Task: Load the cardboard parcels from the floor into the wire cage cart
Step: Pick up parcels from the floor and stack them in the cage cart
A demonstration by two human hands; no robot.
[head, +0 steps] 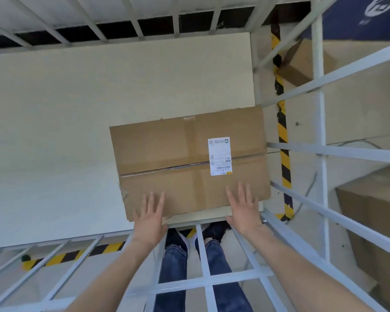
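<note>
L hand [150,218], R hand [243,212]: contact w/ parcel [178,158] unclear.

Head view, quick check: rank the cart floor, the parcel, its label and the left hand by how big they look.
1. cart floor
2. parcel
3. left hand, nearer the camera, so it looks bigger than it is
4. label

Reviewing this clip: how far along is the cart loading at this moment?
Done: one parcel with a white label lies on the cart floor, by the right side bars; no other shows inside. In hand: left hand and right hand are open, fingers spread over its near edge, gripping nothing. Left: a near box and a far box sit outside the bars on the right.
</note>
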